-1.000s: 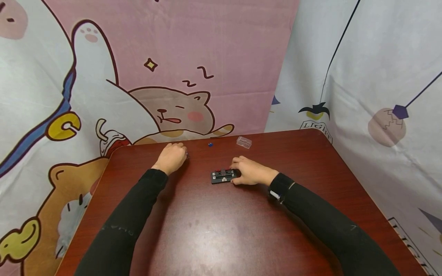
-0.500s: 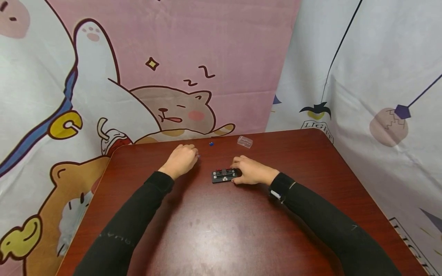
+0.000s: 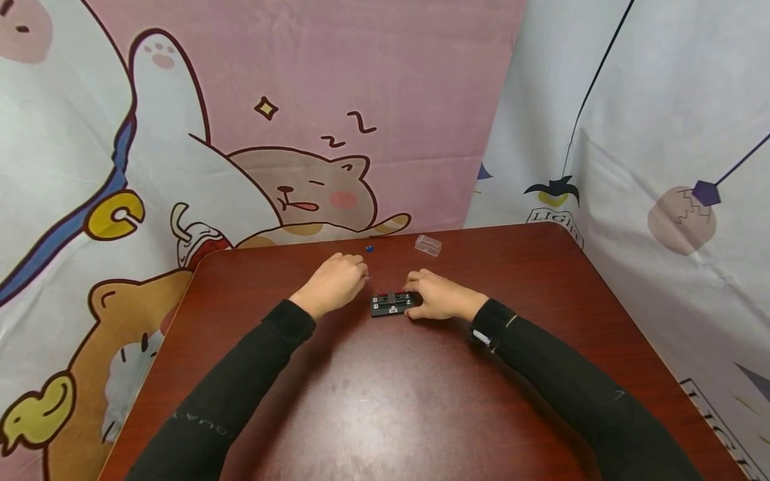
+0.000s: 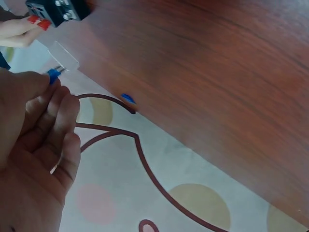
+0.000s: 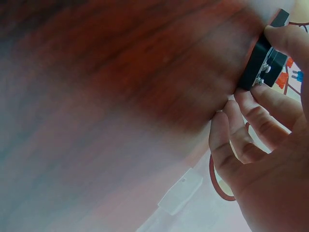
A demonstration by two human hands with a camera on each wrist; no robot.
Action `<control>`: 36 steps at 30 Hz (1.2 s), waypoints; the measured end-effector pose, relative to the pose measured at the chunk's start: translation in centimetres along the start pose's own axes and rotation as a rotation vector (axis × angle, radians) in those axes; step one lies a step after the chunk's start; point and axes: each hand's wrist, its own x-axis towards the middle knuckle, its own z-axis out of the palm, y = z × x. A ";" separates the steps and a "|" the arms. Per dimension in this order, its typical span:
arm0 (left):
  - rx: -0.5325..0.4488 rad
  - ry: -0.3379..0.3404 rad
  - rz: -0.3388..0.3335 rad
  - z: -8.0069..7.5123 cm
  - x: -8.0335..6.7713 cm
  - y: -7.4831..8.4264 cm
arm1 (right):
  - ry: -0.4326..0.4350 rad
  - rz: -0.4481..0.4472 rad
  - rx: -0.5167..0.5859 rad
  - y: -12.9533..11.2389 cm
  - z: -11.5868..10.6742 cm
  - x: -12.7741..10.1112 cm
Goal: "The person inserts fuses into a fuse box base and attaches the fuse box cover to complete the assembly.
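On the table point(image 3: 361, 387), you appear to be at a fitting step: a larger part is steadied while a small one is held ready. Your right hand point(image 3: 438, 295) grips the right end of the black block point(image 3: 388, 306), thumb on the near side, fingers on the far side; the block lies flat on the table. Your left hand point(image 3: 333, 280) is near the block's far left corner, not touching it. The clear box point(image 3: 428, 246) lies near the far edge, beyond both hands. The blue plug point(image 4: 54, 75) is pinched between your left thumb and fingertips, metal prongs exposed and apart from the block. The next move probably calls for aligning these prongs with a slot, near the red pieces point(image 4: 43, 23); you cannot confirm a free slot here. A loose blue piece point(image 3: 369, 248) lies beyond your left fingertips, left of the box.
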 end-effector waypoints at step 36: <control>-0.025 -0.056 0.119 -0.4 1.4 5.4 | 0.032 -0.025 -0.034 0.0 0.3 -0.1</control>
